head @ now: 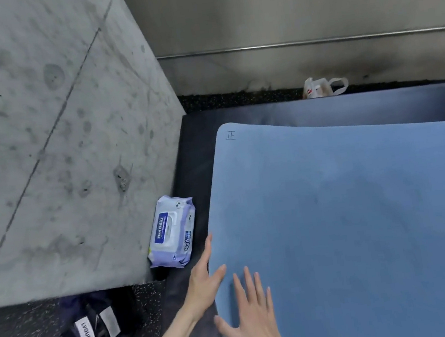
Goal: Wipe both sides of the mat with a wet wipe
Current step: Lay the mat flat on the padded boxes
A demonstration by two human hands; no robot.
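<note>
Since the blue mat lying on the dark pad looks soft, light and floppy, I'd lift it by its left edge, where my left hand touches and my right hand lies spread flat. Neither holds a wipe; the pack beside reads something like "HuiBaiLi", and a bag tag reads "LVOUE".

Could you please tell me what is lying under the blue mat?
The blue mat lies on a dark padded mat that shows beyond its far and left edges. Whatever else sits beneath the blue one is covered.
</note>
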